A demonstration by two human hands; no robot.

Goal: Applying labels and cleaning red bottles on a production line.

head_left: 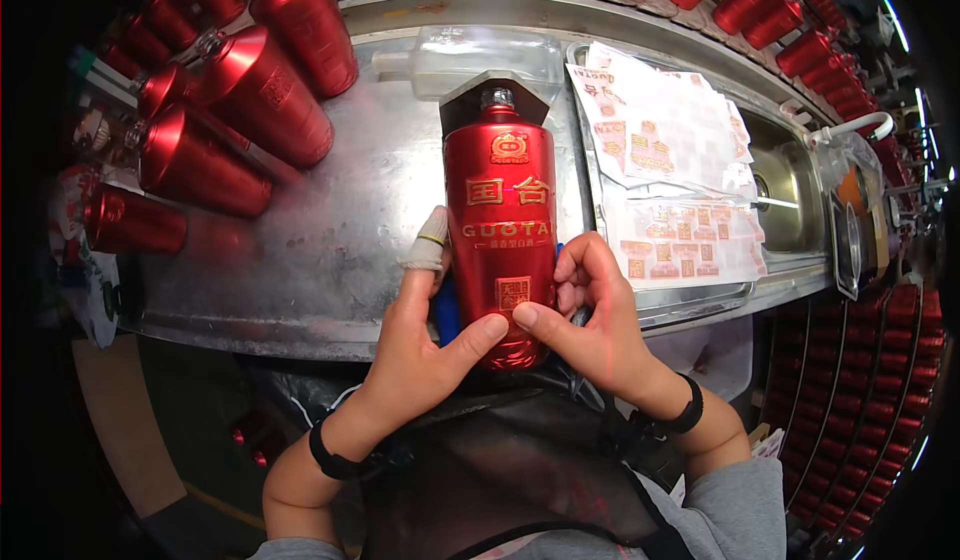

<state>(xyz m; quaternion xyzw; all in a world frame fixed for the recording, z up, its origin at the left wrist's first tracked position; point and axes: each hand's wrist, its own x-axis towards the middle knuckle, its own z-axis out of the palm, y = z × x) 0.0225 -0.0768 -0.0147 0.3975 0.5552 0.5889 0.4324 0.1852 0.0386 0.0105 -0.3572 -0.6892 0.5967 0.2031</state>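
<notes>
A glossy red bottle [500,195] with gold lettering and emblems lies in front of me, neck pointing away, on a dark angular support [460,108]. My left hand [425,350] grips its lower left side. The thumb presses on the front, and a white cover sheathes a finger along the side. On the lower right, my right hand [605,335] holds the same bottle with curled fingers. Its thumb rests at the edge of a small square gold-on-red mark [513,293]. Something blue [445,305] shows beside the bottle, mostly hidden.
Printed transfer sheets [670,150] lie in a metal tray [588,200] at right, beside a sink [785,175]. Several red bottles [265,95] stand on the metal table [345,260] at left. A clear glass bottle [490,55] lies behind. More red bottles [745,0] line the far edge.
</notes>
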